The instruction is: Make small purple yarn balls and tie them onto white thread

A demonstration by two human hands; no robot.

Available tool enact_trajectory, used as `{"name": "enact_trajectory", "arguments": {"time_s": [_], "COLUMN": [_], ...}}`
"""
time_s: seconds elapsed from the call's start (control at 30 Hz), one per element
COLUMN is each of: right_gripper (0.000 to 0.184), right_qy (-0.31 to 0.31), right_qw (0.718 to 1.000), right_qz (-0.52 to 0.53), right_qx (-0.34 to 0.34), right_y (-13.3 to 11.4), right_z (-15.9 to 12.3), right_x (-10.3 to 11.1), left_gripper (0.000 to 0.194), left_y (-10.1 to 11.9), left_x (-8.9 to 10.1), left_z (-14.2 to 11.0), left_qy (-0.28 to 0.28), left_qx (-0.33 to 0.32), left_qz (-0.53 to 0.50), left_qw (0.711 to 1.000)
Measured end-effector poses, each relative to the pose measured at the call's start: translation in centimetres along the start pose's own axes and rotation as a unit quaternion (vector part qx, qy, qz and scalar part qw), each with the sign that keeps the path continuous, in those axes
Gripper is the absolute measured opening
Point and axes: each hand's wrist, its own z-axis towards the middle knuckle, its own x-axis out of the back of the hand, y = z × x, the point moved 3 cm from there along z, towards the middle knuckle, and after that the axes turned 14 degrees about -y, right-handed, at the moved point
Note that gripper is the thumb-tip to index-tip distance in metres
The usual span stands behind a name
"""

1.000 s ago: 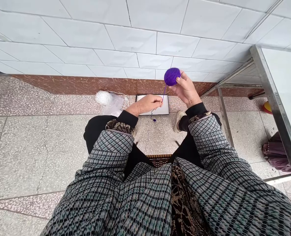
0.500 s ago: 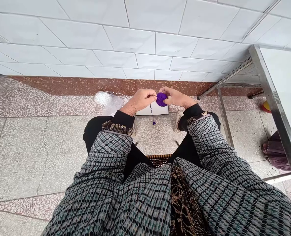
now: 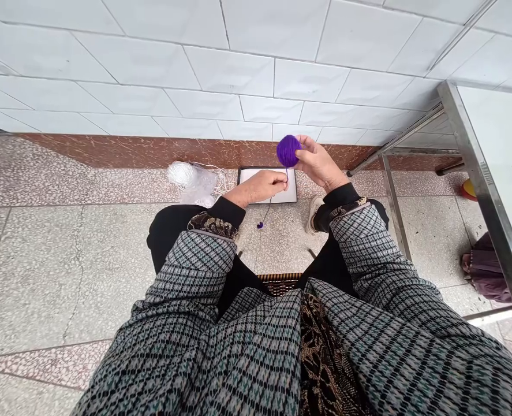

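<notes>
A round ball of purple yarn [image 3: 288, 151] is held by my right hand [image 3: 318, 163], its fingers and thumb closed on the ball's right side. From the ball a strand runs down to my left hand [image 3: 265, 186], which pinches it between thumb and fingers just below. Past the left hand the yarn tail [image 3: 268, 212] hangs toward the floor and ends in a small purple tuft [image 3: 260, 225]. Behind the hands, a shallow white tray with a dark rim [image 3: 296, 193] lies on the floor, partly covered by my left hand.
White yarn [image 3: 181, 174] and a clear plastic bag [image 3: 201, 186] lie on the floor at left, near the tiled wall [image 3: 256, 75]. A metal-framed table [image 3: 489, 173] stands at right. Beneath it are a dark purple cloth-like item [image 3: 487, 268] and a yellow-and-red object [image 3: 468, 188].
My right hand has raised the purple ball up and slightly forward. My left hand has moved down and right along the strand, apart from the ball. The hanging tuft has swung left.
</notes>
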Motion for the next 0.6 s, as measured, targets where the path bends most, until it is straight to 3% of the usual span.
{"name": "enact_trajectory", "arguments": {"time_s": [0.13, 0.37, 0.47, 0.6], "right_gripper": [0.039, 0.038, 0.036, 0.036], "right_qy": [0.025, 0.006, -0.04, -0.149], "right_qw": [0.995, 0.972, 0.97, 0.97], "right_qz": [-0.095, -0.226, -0.215, -0.129], "right_qx": [-0.032, -0.068, -0.108, -0.14], "right_y": [1.2, 1.0, 0.8, 0.3], "right_z": [0.7, 0.4, 0.1, -0.5], "right_x": [0.1, -0.2, -0.6, -1.2], "left_gripper": [0.018, 0.018, 0.018, 0.018], "left_y": [0.3, -0.8, -0.9, -0.5], "left_x": [0.1, 1.8, 2.5, 3.2], "left_z": [-0.4, -1.5, -1.9, -2.4], "left_qy": [-0.004, 0.109, 0.152, 0.193], "left_qx": [-0.021, -0.003, 0.001, 0.014], "left_qz": [0.02, 0.059, 0.071, 0.075], "left_qw": [1.0, 0.992, 0.986, 0.978]}}
